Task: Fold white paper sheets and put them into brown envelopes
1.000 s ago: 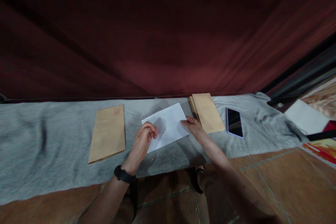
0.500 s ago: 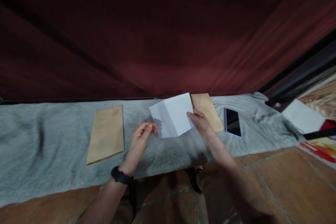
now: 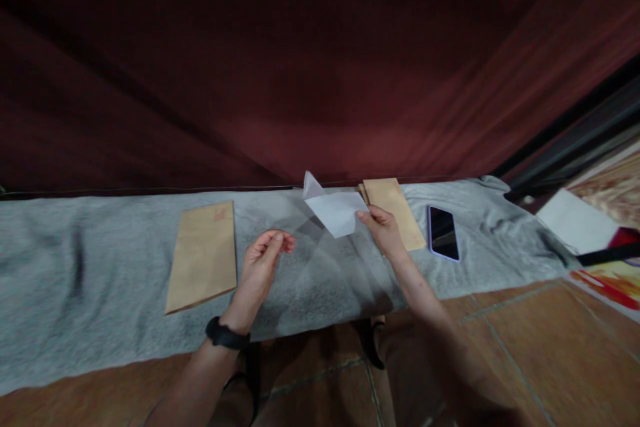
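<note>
The right hand (image 3: 383, 230) has lifted the folded white paper (image 3: 336, 211) off the grey cloth (image 3: 100, 280), pinching its edge, while the left hand (image 3: 261, 260), having let go, hovers empty and half-curled just left of it.

Single head view: looks forward-down from above, near grey cloth (image 3: 100, 280), facing dark-red curtain (image 3: 320, 67).

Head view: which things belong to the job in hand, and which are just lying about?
In hand:
- white paper sheet, held by right hand
- left hand, holding nothing
- brown envelope
- envelope stack

Lying about:
- phone
- grey cloth
- white paper and printed sheets, far right
</note>
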{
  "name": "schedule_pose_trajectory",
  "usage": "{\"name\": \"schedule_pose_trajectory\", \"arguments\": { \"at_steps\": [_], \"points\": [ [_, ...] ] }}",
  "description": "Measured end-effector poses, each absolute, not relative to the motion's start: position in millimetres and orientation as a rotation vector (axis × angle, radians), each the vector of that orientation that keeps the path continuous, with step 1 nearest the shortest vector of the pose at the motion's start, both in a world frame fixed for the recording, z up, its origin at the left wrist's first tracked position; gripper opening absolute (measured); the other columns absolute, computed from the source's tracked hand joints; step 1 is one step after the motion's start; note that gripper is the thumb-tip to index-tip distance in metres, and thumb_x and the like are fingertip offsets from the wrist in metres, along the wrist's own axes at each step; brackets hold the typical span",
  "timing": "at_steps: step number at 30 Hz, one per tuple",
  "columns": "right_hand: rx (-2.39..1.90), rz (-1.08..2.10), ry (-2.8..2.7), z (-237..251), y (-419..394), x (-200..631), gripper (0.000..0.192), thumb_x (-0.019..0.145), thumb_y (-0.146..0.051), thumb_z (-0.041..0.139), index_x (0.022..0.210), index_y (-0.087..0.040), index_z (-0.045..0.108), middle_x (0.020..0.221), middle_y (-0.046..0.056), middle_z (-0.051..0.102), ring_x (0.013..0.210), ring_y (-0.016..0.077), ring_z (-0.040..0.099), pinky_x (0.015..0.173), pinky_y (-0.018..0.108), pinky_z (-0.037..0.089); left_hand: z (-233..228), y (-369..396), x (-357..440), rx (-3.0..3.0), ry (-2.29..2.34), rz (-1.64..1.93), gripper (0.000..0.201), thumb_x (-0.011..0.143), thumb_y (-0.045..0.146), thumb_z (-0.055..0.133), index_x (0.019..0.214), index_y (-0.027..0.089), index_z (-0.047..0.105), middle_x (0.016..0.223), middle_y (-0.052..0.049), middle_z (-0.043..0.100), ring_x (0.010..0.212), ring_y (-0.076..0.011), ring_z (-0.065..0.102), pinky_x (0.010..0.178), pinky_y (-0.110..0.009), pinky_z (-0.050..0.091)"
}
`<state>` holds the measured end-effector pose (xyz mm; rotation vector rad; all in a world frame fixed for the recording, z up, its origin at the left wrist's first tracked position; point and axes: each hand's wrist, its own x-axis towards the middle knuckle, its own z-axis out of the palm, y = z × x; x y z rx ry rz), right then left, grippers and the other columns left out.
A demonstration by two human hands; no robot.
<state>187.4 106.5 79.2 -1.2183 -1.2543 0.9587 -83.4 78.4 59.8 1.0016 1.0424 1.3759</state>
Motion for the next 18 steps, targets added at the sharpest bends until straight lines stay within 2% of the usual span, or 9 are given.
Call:
{"name": "schedule_pose_trajectory", "arguments": {
  "at_steps": [3, 6, 10, 15, 16, 18],
  "points": [
    [-1.211, 1.067, -1.397, 83, 99, 180, 0.035, 0.077, -0.056, 0.072, 0.072, -0.021, 0.072, 0.069, -0.001, 0.061, 0.07, 0.0167, 0.052, 0.063, 0.027, 0.041, 63, 80, -87, 0.952, 1.023, 1.422, 0.021, 0.081, 0.041, 0.074, 0.085, 0.02, 0.07, 0.087, -0.002, 0.071, 0.078, -0.0144, 0.062, 0.075, -0.027, 0.048],
    [-1.194, 1.161, -1.492, 82, 96, 176, 0.036, 0.078, -0.057, 0.071, 0.074, -0.021, 0.073, 0.072, -0.001, 0.063, 0.073, 0.0176, 0.055, 0.066, 0.027, 0.043, 62, 81, -90, 0.959, 1.057, 1.449, 0.02, 0.08, 0.039, 0.074, 0.089, 0.022, 0.071, 0.089, -0.001, 0.07, 0.077, -0.0139, 0.06, 0.076, -0.027, 0.047],
    [-1.178, 1.229, -1.624, 77, 95, 177, 0.037, 0.08, -0.057, 0.07, 0.071, -0.021, 0.071, 0.07, -0.001, 0.06, 0.073, 0.0167, 0.054, 0.067, 0.027, 0.041, 63, 78, -95, 1.103, 1.142, 1.392, 0.02, 0.083, 0.039, 0.071, 0.094, 0.022, 0.073, 0.084, -0.001, 0.066, 0.077, -0.0152, 0.058, 0.075, -0.026, 0.045],
    [-1.139, 1.281, -1.733, 76, 92, 181, 0.037, 0.083, -0.053, 0.07, 0.069, -0.019, 0.069, 0.069, -0.002, 0.058, 0.07, 0.015, 0.053, 0.062, 0.025, 0.038, 70, 74, -103, 1.406, 1.242, 1.352, 0.02, 0.085, 0.041, 0.068, 0.091, 0.023, 0.074, 0.106, -0.004, 0.068, 0.104, -0.022, 0.06, 0.086, -0.029, 0.046],
    [-1.131, 1.311, -1.749, 77, 91, 181, 0.035, 0.083, -0.052, 0.071, 0.07, -0.019, 0.07, 0.07, -0.002, 0.059, 0.07, 0.0152, 0.054, 0.062, 0.025, 0.039, 70, 75, -105, 1.425, 1.266, 1.344, 0.021, 0.084, 0.041, 0.068, 0.09, 0.023, 0.074, 0.107, -0.005, 0.068, 0.105, -0.0225, 0.06, 0.087, -0.029, 0.046],
    [-1.108, 1.397, -1.773, 78, 89, 180, 0.029, 0.082, -0.049, 0.073, 0.078, -0.02, 0.075, 0.075, -0.001, 0.065, 0.074, 0.0171, 0.059, 0.065, 0.026, 0.044, 66, 77, -107, 1.402, 1.313, 1.265, 0.023, 0.081, 0.042, 0.07, 0.093, 0.022, 0.074, 0.097, -0.004, 0.069, 0.093, -0.021, 0.061, 0.079, -0.029, 0.047]
  ]
}}
